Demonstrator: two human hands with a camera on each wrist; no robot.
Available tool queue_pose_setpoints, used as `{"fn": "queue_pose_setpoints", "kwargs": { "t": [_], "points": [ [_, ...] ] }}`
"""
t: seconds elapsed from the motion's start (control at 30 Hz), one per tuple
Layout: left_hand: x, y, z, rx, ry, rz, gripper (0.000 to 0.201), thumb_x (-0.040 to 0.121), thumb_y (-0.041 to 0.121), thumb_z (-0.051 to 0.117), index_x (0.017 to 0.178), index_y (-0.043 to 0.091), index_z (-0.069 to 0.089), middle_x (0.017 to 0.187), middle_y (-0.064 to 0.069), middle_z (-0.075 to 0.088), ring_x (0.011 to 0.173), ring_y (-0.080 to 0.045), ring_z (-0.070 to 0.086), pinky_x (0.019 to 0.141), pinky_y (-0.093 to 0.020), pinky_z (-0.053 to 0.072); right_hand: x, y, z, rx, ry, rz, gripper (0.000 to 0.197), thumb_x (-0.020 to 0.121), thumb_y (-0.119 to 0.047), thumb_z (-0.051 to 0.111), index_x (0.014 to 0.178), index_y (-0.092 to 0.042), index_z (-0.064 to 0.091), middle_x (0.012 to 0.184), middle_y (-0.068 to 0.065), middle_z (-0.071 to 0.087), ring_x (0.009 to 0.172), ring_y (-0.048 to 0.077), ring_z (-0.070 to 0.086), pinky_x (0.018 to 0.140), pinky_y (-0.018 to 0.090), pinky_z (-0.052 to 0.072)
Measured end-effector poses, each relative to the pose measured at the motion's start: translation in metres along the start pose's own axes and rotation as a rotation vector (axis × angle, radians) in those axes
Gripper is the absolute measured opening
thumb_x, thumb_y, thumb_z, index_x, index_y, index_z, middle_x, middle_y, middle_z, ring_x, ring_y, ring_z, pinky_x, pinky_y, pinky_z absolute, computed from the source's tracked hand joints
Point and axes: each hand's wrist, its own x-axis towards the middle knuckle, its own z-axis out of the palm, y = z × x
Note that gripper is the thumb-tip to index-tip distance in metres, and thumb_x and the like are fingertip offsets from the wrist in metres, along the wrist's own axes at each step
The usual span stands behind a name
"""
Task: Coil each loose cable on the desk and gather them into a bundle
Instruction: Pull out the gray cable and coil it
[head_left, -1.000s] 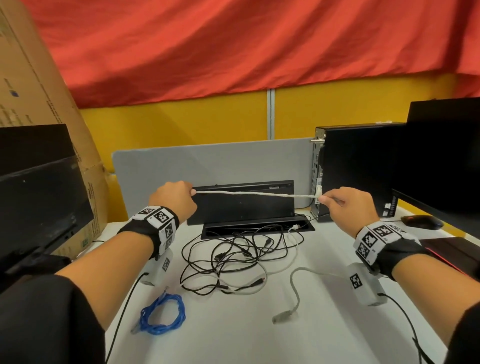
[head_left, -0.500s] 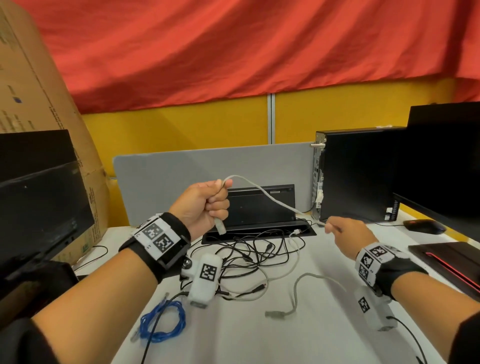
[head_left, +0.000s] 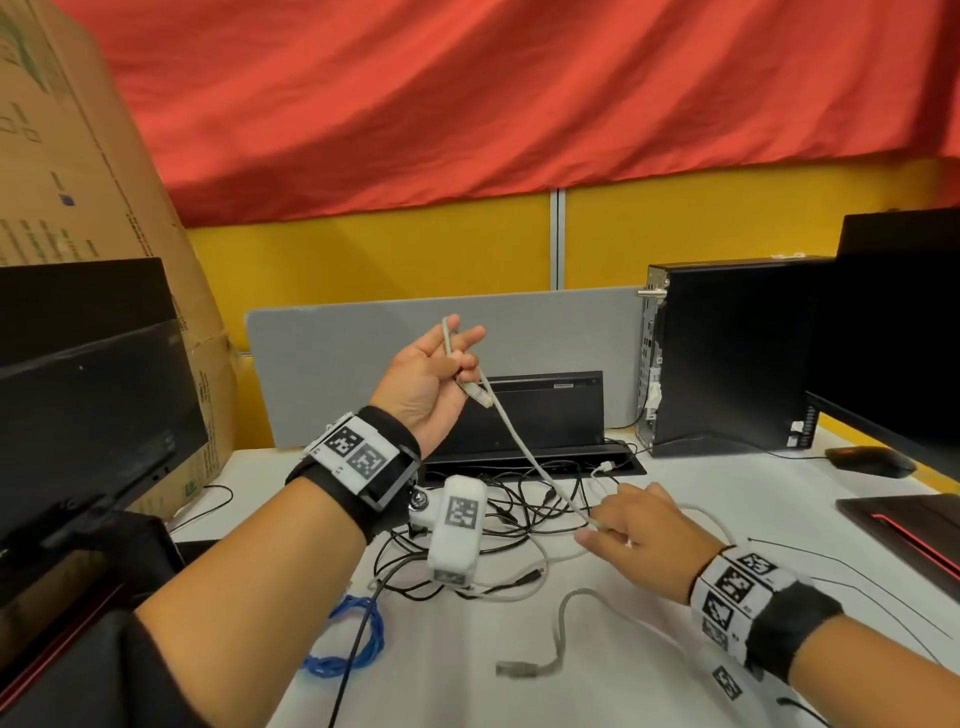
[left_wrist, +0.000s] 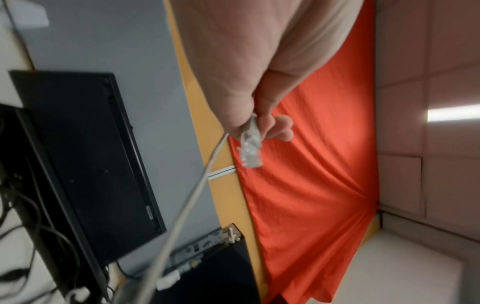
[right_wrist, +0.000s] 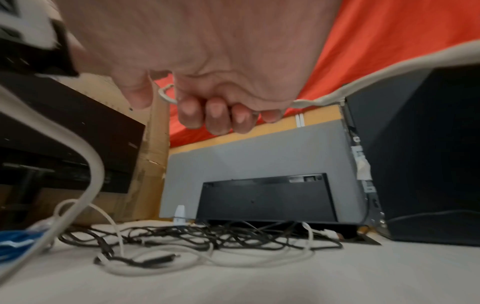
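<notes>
A grey network cable (head_left: 524, 447) runs slanted between both hands. My left hand (head_left: 441, 369) is raised above the desk, palm turned toward me, fingers curled round the cable near its clear plug (head_left: 480, 397); the left wrist view shows that plug (left_wrist: 250, 147) hanging below the fingers. My right hand (head_left: 631, 525) is low over the desk and pinches the cable further along, fingers curled (right_wrist: 215, 115). The cable's other end lies on the desk with its plug (head_left: 517, 669). A tangle of black and white cables (head_left: 498, 519) lies behind. A coiled blue cable (head_left: 353, 639) sits front left.
A black desktop computer (head_left: 727, 353) and a monitor (head_left: 904, 332) stand on the right, with a mouse (head_left: 870, 460) beside them. A black cable box (head_left: 540, 415) sits against the grey divider (head_left: 363, 338). Another monitor (head_left: 88, 395) and a cardboard box (head_left: 78, 171) stand left.
The cable was stretched level between both hands; since then my left hand rose and turned palm up, looping the cable over its fingers, while my right hand dropped toward the desk and came closer.
</notes>
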Motion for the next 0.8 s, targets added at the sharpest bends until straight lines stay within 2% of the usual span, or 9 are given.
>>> {"fn": "queue_pose_setpoints", "kwargs": {
  "t": [0.07, 0.13, 0.27, 0.37, 0.43, 0.47, 0.57, 0.67, 0.8],
  "points": [
    [0.001, -0.001, -0.006, 0.046, 0.042, 0.03, 0.052, 0.094, -0.02, 0.027, 0.14, 0.002, 0.039, 0.112, -0.018, 0.063, 0.067, -0.015, 0.059, 0.065, -0.02, 0.05, -0.001, -0.01, -0.007, 0.059, 0.038, -0.047, 0.067, 0.086, -0.076, 0.018, 0.06, -0.017, 0.038, 0.059, -0.003, 0.044, 0.073, -0.002, 0.045, 0.098, 0.024, 0.02],
    [0.003, -0.005, -0.015, 0.047, 0.064, 0.047, 0.056, 0.093, -0.021, 0.029, 0.143, 0.004, 0.038, 0.13, -0.018, 0.057, 0.092, -0.024, 0.069, 0.086, -0.028, 0.056, -0.002, -0.021, -0.017, 0.113, 0.061, -0.087, 0.066, 0.086, -0.075, 0.02, 0.055, -0.019, 0.033, 0.053, -0.003, 0.038, 0.07, 0.001, 0.044, 0.104, 0.027, 0.022],
    [0.009, -0.014, -0.025, 0.131, 0.128, 0.098, 0.061, 0.09, -0.024, 0.034, 0.145, 0.003, 0.037, 0.146, -0.016, 0.045, 0.128, -0.029, 0.051, 0.107, -0.039, 0.043, -0.003, -0.041, -0.031, 0.173, 0.048, -0.124, 0.062, 0.089, -0.067, 0.028, 0.052, -0.017, 0.033, 0.05, 0.001, 0.036, 0.068, -0.001, 0.044, 0.108, 0.029, 0.025],
    [0.011, -0.02, -0.028, 0.546, 0.112, 0.187, 0.062, 0.09, -0.022, 0.038, 0.145, 0.009, 0.04, 0.147, -0.007, 0.046, 0.132, -0.016, 0.047, 0.109, -0.027, 0.04, -0.001, -0.054, -0.039, 0.261, 0.066, -0.158, 0.057, 0.09, -0.06, 0.035, 0.052, -0.018, 0.03, 0.049, -0.002, 0.031, 0.059, 0.001, 0.046, 0.109, 0.026, 0.023],
    [0.011, -0.022, -0.03, 0.95, 0.014, 0.245, 0.063, 0.092, -0.017, 0.04, 0.145, 0.017, 0.042, 0.147, 0.001, 0.046, 0.128, -0.005, 0.046, 0.098, -0.007, 0.039, 0.001, -0.059, -0.05, 0.326, 0.15, -0.159, 0.056, 0.087, -0.059, 0.04, 0.054, -0.015, 0.031, 0.05, -0.005, 0.03, 0.051, 0.007, 0.04, 0.093, 0.018, 0.031],
    [0.012, -0.022, -0.033, 1.084, -0.046, 0.239, 0.064, 0.092, -0.016, 0.04, 0.145, 0.021, 0.042, 0.148, 0.003, 0.045, 0.131, -0.004, 0.041, 0.098, -0.005, 0.033, 0.003, -0.06, -0.057, 0.353, 0.202, -0.151, 0.055, 0.087, -0.056, 0.044, 0.054, -0.014, 0.033, 0.05, -0.006, 0.031, 0.049, 0.007, 0.037, 0.08, 0.015, 0.037],
    [0.012, -0.021, -0.042, 1.226, -0.196, 0.135, 0.063, 0.094, -0.013, 0.039, 0.146, 0.022, 0.04, 0.14, 0.008, 0.054, 0.14, -0.01, 0.033, 0.107, -0.018, 0.02, 0.009, -0.058, -0.081, 0.436, 0.308, -0.133, 0.052, 0.091, -0.041, 0.054, 0.051, -0.015, 0.033, 0.047, -0.009, 0.031, 0.043, 0.005, 0.031, 0.049, 0.017, 0.034],
    [0.005, -0.022, -0.041, 1.263, -0.309, 0.024, 0.055, 0.097, -0.007, 0.04, 0.145, 0.02, 0.042, 0.119, 0.01, 0.068, 0.133, -0.006, 0.043, 0.11, -0.018, 0.026, 0.016, -0.051, -0.099, 0.485, 0.372, -0.099, 0.05, 0.091, -0.043, 0.053, 0.051, -0.021, 0.034, 0.047, -0.009, 0.029, 0.044, 0.004, 0.028, 0.048, 0.015, 0.031],
    [-0.009, -0.026, -0.029, 1.154, -0.418, -0.112, 0.045, 0.099, -0.001, 0.042, 0.141, 0.015, 0.047, 0.085, 0.002, 0.076, 0.122, -0.004, 0.055, 0.12, -0.037, 0.02, 0.025, -0.044, -0.111, 0.435, 0.505, -0.076, 0.05, 0.093, -0.041, 0.052, 0.054, -0.014, 0.035, 0.051, -0.003, 0.03, 0.046, 0.008, 0.031, 0.051, 0.029, 0.034]
  ]
}}
